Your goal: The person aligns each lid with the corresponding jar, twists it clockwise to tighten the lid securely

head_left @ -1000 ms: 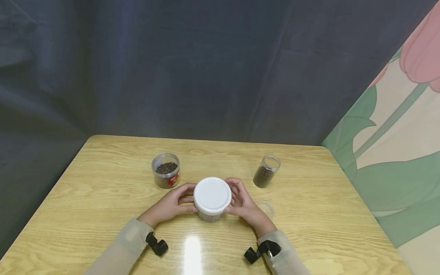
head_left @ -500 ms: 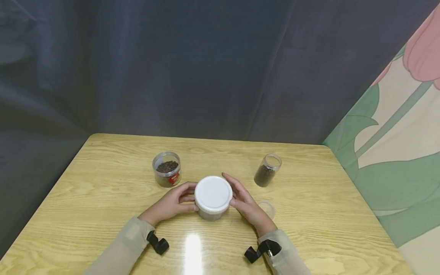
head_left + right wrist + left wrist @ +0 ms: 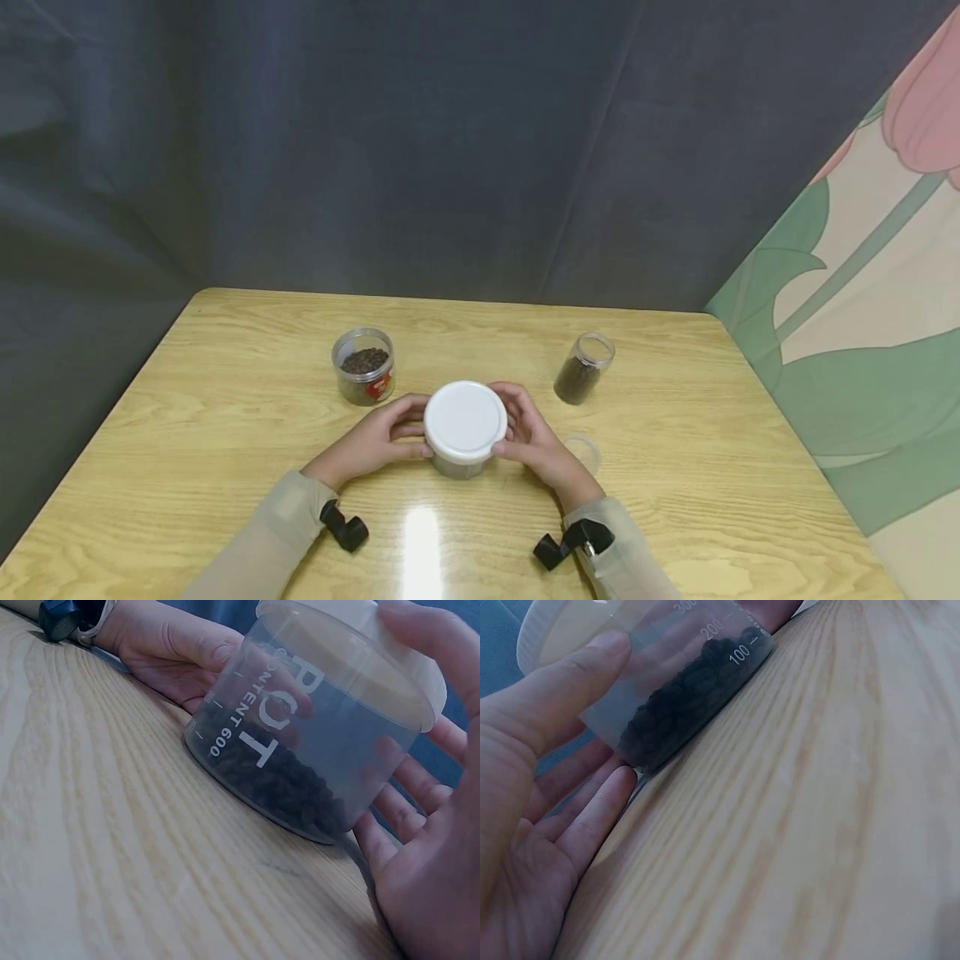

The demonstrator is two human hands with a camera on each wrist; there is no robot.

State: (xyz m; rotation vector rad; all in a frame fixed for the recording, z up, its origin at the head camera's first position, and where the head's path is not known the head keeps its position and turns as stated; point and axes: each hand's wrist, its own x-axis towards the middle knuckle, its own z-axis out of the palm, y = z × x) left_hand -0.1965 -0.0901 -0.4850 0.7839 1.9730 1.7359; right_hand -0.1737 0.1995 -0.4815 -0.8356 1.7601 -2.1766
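A clear plastic jar with a white screw lid stands upright between both hands on the table. Printed measuring marks and the word POT show on its wall in the wrist views, and dark beans fill its lower part. My left hand holds the jar from the left, thumb on the near wall, other fingers round the far side. On the right, my right hand grips the lid's rim, thumb in front and fingers curled behind, its lower fingers close to the jar's wall.
Behind the left hand stands an uncovered clear jar with dark beans and a red label. A taller uncovered jar of dark contents stands back right. A clear round lid lies beside the right wrist. A dark curtain hangs behind the table.
Half a second ago my right hand's fingers were straighter and reached farther round the lid's back; now they are curled against its right side again. The left hand and jar have stayed put.
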